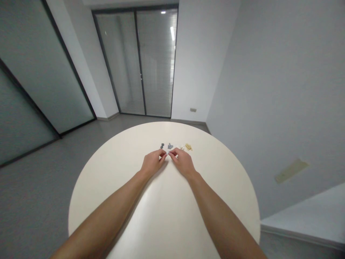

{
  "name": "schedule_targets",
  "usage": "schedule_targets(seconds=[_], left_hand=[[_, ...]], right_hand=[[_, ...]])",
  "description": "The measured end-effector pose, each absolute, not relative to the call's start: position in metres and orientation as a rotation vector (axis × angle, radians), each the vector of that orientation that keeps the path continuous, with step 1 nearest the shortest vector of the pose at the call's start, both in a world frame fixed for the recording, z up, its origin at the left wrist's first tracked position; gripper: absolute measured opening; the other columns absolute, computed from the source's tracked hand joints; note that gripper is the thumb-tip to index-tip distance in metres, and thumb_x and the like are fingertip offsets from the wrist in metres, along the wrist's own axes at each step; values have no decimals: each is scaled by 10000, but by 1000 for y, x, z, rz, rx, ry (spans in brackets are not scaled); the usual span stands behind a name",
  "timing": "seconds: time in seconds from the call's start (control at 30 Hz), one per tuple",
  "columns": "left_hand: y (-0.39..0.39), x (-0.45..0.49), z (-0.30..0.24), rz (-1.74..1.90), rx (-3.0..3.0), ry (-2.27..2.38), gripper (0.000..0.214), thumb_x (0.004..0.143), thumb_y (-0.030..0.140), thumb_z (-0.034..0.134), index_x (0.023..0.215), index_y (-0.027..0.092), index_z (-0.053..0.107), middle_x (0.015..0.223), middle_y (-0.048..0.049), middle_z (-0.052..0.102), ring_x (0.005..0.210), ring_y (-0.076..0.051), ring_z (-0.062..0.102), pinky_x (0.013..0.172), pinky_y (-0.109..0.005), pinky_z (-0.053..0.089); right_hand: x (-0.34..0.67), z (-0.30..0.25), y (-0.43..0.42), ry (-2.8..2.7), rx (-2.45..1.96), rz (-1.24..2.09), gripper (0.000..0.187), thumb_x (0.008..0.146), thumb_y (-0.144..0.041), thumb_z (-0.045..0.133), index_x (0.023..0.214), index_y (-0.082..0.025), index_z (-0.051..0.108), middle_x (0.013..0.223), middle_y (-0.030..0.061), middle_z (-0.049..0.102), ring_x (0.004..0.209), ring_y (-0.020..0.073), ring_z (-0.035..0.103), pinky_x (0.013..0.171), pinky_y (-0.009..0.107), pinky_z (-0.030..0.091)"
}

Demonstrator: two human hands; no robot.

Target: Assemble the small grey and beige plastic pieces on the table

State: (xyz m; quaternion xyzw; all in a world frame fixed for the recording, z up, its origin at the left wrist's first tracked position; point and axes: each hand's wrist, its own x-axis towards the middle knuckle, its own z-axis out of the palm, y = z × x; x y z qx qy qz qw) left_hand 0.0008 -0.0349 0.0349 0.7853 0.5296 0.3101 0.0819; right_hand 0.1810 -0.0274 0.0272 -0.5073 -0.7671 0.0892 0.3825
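Pale piece (168, 153), between left hand (153, 162), right hand (182, 162)

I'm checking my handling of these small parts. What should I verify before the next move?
1. Small pale piece between the fingertips of the left hand and right hand: ok.
2. Which hand grips it: cannot tell.
3. Dark grey piece and lighter grey piece lying on the round white table, not held: ok.
4. Beige pieces lying on the table, beyond the right hand: ok.
5. Shape of the small pale piece: cannot tell, too small.
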Motion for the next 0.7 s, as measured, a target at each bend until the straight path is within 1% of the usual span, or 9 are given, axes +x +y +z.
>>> schedule_targets(seconds=[0.17, 0.43, 0.5, 0.63, 0.7], left_hand=[[-35, 1, 35, 928, 2350, 1585, 205, 936, 341, 488, 1009, 258, 661, 982, 1, 746, 893, -188, 673, 733, -275, 454], [-34, 2, 34, 951, 2335, 1596, 187, 925, 314, 504, 1024, 269, 656, 999, 12, 746, 896, -182, 675, 740, -270, 457], [-34, 2, 34, 950, 2328, 1597, 185, 923, 306, 506, 1028, 272, 655, 1000, 12, 745, 883, -175, 675, 741, -265, 457], [-34, 2, 34, 935, 2322, 1595, 192, 923, 295, 504, 1039, 268, 655, 1001, 10, 742, 875, -171, 674, 737, -263, 457], [-34, 2, 33, 922, 2321, 1601, 197, 918, 288, 507, 1048, 269, 655, 998, 8, 740, 881, -172, 671, 737, -264, 456]], right_hand=[[181, 26, -26, -1969, -1328, 224, 139, 934, -343, 582, 891, -236, 658, 883, -2, 718, 803, 155, 613, 710, 252, 393], [181, 27, -27, -1960, -1352, 220, 159, 936, -369, 568, 908, -238, 653, 894, 2, 714, 822, 154, 621, 719, 254, 406], [181, 27, -27, -1949, -1358, 221, 149, 930, -367, 574, 931, -239, 651, 897, 2, 710, 828, 156, 624, 727, 257, 416], [181, 28, -27, -1953, -1313, 252, 167, 927, -341, 580, 1051, -249, 640, 920, 0, 708, 843, 153, 633, 745, 255, 435], [182, 28, -27, -1976, -1274, 253, 168, 936, -318, 564, 1071, -256, 642, 944, 1, 710, 866, 153, 634, 762, 254, 437]])
